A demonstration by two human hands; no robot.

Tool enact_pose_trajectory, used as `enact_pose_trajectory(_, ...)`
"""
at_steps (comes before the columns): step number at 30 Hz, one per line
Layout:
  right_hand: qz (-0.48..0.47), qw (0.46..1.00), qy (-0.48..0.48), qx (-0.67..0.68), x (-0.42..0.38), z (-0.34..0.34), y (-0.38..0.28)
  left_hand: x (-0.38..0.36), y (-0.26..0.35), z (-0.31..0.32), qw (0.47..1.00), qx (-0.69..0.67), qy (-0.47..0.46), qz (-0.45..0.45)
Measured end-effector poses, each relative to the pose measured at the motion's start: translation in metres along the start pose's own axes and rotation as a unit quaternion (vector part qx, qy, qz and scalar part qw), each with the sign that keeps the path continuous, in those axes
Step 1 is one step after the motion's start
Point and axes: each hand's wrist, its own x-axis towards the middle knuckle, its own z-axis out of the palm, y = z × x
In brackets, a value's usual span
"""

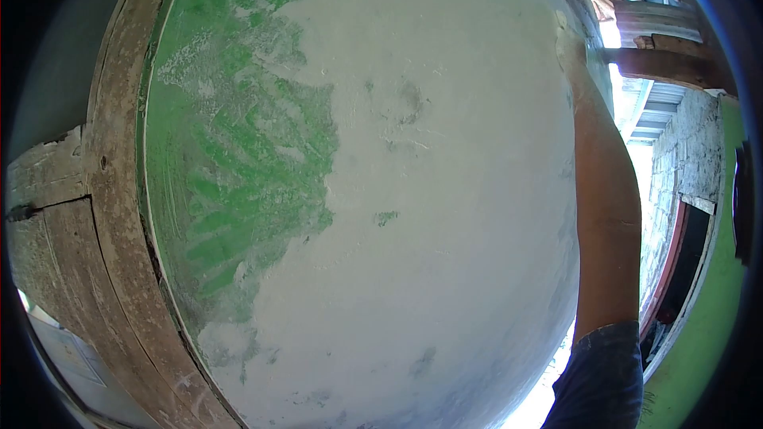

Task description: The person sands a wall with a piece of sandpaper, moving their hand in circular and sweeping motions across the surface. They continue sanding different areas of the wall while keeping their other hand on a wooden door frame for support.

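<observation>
My right arm stretches up along the right side of the view, in a dark sleeve. At its end my right hand (567, 41) is close to the right edge of the wall (461, 175). It looks pale and blends with the white surface, so I cannot make out its fingers or anything in them. White plaster-like coating covers most of the wall. On the left a streaked patch of green paint (246, 183) shows, with thin white smears over it. Small grey-green spots dot the white area. My left hand is out of view.
A worn wooden frame (119, 159) borders the wall on the left, with a wooden crosspiece (52, 175) joined to it. At the right are a wooden beam (668, 66), a rough block wall (690, 147), a green wall (703, 349) and a dark opening (682, 270).
</observation>
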Motion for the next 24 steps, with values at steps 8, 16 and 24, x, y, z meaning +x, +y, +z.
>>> enact_pose_trajectory(8,0.049,0.997,0.06,0.02,-0.063,0.015,-0.024,0.013,0.002,-0.009,0.995,-0.012,-0.095,0.023)
enact_pose_trajectory(16,0.06,0.998,0.006,0.004,-0.134,0.03,-0.113,-0.003,-0.005,-0.022,0.986,-0.017,-0.162,0.015)
enact_pose_trajectory(24,0.096,0.995,-0.017,0.027,-0.208,0.031,-0.175,0.005,0.002,-0.018,0.988,-0.032,-0.151,0.019)
